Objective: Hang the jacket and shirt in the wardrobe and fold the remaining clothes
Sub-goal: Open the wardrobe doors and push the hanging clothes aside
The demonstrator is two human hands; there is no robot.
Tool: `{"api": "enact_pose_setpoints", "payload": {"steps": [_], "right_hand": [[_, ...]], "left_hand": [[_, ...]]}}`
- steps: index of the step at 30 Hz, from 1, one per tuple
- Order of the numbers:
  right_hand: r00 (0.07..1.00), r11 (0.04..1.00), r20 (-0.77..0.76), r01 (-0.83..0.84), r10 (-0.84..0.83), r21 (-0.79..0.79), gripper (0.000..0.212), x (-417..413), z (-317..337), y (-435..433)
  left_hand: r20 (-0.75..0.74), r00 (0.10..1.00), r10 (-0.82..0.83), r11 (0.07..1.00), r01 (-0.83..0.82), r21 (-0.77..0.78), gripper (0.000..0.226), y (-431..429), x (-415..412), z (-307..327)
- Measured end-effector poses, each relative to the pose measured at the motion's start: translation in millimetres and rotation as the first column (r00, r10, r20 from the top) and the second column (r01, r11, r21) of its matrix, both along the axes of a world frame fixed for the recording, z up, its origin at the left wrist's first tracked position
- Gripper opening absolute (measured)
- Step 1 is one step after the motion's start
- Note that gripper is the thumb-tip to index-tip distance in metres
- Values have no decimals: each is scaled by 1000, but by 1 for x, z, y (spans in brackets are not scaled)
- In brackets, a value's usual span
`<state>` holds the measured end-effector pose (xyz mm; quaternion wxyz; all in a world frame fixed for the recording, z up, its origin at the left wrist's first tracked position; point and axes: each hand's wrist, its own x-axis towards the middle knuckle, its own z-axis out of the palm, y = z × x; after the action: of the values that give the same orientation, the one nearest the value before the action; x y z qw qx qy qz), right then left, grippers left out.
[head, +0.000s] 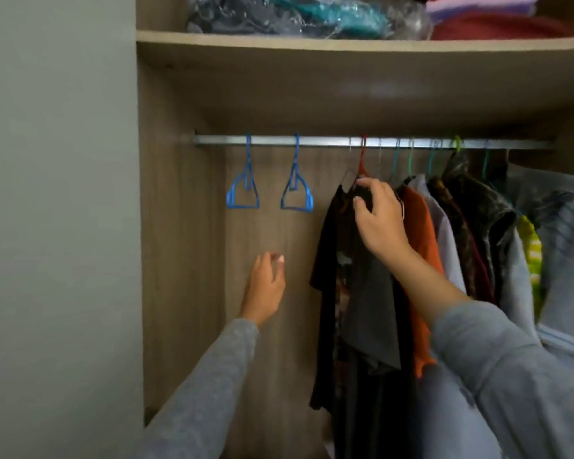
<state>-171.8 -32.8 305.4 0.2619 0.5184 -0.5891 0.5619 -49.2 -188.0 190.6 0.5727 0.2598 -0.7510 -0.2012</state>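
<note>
I face an open wardrobe with a metal rail (328, 140) across it. A black garment (332, 260) hangs from a red hanger (363, 157) at the left end of a row of hanging clothes. My right hand (378, 217) pinches this garment's dark fabric at the collar, just under the hanger hook. My left hand (265, 286) hovers lower left of the garment in the free part of the wardrobe, fingers loosely curled, holding nothing. Two blue hangers (242, 190) (297, 190) hang bare on the rail's left part.
Right of the black garment hang an orange top (421, 233), a pale shirt (444, 226), dark patterned clothes (478, 220) and a grey garment (564, 243). A shelf (345, 44) above holds bagged items and folded red and purple cloth. The wardrobe's left wall (179, 243) stands beside a grey room wall.
</note>
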Motion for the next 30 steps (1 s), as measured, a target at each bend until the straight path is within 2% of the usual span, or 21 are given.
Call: {"api": "enact_pose_setpoints", "payload": {"steps": [2,5,8,10,15,17,19,23,25,30], "right_hand": [[1000,1000,-6,-24,24,-9,31,3,21,-22],[998,997,-10,-58,58,60,31,3,49,-58],[998,982,44,-47,40,184,38,-1,64,-85],[996,961,91,-50,26,272,43,-6,74,-104],[985,903,171,-66,-9,425,49,-17,94,-144],[978,891,209,-95,0,445,36,-20,100,-156],[974,889,225,-119,19,442,12,-24,105,-169],[964,887,257,-173,63,429,8,-30,103,-187],[967,896,241,-178,83,407,9,-32,99,-191],[963,941,217,-217,162,260,10,-36,92,-190]], "left_hand": [[-82,993,-88,983,100,156,14,-23,-5,8],[-203,956,-213,897,273,347,21,-48,-18,25],[-377,887,-268,740,440,509,22,-58,-34,46],[-459,842,-284,659,519,545,23,-65,-48,62],[-531,769,-356,579,628,521,22,-87,-78,90],[-578,723,-377,545,678,492,25,-94,-86,98],[-647,656,-389,502,739,449,26,-101,-93,109],[-710,591,-382,457,789,411,22,-111,-101,124],[-708,595,-381,462,785,412,19,-116,-105,126],[-696,609,-381,548,755,360,22,-119,-108,134]]}}
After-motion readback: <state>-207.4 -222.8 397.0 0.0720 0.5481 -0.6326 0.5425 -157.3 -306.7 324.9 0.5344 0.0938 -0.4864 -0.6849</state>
